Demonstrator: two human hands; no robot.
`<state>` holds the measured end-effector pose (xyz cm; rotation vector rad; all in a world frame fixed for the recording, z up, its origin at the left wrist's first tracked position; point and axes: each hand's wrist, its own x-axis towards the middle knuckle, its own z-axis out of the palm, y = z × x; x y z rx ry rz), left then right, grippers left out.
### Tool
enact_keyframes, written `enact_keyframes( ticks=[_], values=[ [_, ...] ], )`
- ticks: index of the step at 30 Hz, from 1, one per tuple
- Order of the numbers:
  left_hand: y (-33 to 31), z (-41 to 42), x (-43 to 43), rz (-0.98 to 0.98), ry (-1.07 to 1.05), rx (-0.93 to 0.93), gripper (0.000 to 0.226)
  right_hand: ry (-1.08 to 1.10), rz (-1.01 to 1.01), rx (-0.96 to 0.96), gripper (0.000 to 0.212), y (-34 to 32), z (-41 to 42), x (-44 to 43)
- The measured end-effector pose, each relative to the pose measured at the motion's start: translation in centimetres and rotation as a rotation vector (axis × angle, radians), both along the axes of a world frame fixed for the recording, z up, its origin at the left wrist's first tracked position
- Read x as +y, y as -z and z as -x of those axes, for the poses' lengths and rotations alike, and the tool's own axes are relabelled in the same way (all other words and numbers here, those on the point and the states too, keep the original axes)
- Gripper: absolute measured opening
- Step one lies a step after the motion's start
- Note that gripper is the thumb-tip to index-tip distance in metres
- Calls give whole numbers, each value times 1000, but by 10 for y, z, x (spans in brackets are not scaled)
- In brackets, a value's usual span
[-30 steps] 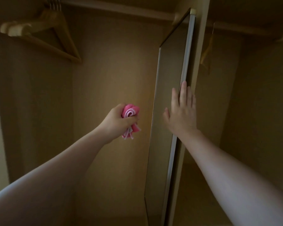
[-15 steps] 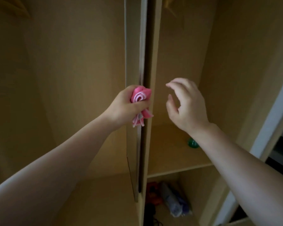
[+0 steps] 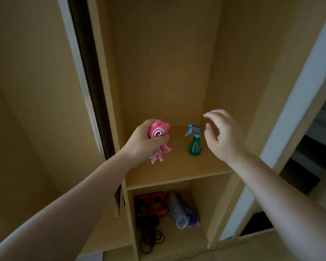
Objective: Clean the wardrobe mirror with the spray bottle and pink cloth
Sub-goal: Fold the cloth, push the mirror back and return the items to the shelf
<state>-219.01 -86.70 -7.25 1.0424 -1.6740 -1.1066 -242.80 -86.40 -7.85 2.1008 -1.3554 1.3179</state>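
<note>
My left hand (image 3: 144, 143) grips the bunched pink cloth (image 3: 158, 137) in front of the wardrobe shelf. A green spray bottle (image 3: 194, 145) with a blue trigger head stands upright on the wooden shelf (image 3: 177, 166). My right hand (image 3: 223, 136) hovers just right of the bottle's head, fingers loosely curved, holding nothing and apart from it. The mirror (image 3: 90, 76) shows only edge-on as a dark strip with a pale frame, left of the shelf compartment.
Below the shelf, a lower compartment holds an orange box (image 3: 151, 203), a blue-grey bag (image 3: 183, 211) and coiled black cables (image 3: 151, 236). A white door frame (image 3: 297, 102) runs up the right side. The wardrobe's left section is bare wood.
My view has swung right and down from the mirror to the shelf. My right hand left the mirror's edge and moved down beside the spray bottle. The left hand still holds the cloth.
</note>
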Motion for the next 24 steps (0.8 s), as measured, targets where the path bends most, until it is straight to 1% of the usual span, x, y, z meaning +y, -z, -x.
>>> enact_keyframes(
  ticks=[4,6,9,11,13,15,19,24],
  values=[
    [27,20,-34,-69,-31,-5,30,52,-168,0,26,32,29,-39],
    [39,26,-54,-81,-39,-23,31,101,-287,-7,29,47,35,-61],
    [50,34,-89,-111,-36,-39,33,199,-519,-24,42,64,38,-96],
    [57,39,-117,-117,-30,-49,31,223,-654,21,53,72,39,-119],
    [62,45,-143,-132,-36,-54,30,249,-751,76,60,77,41,-142],
    [67,50,-165,-150,-31,-50,30,280,-837,80,66,80,45,-163],
    [74,63,-201,-172,-24,-48,29,319,-958,116,74,84,56,-201],
    [85,80,-233,-179,-90,-28,28,289,-995,126,76,96,73,-244]
  ],
)
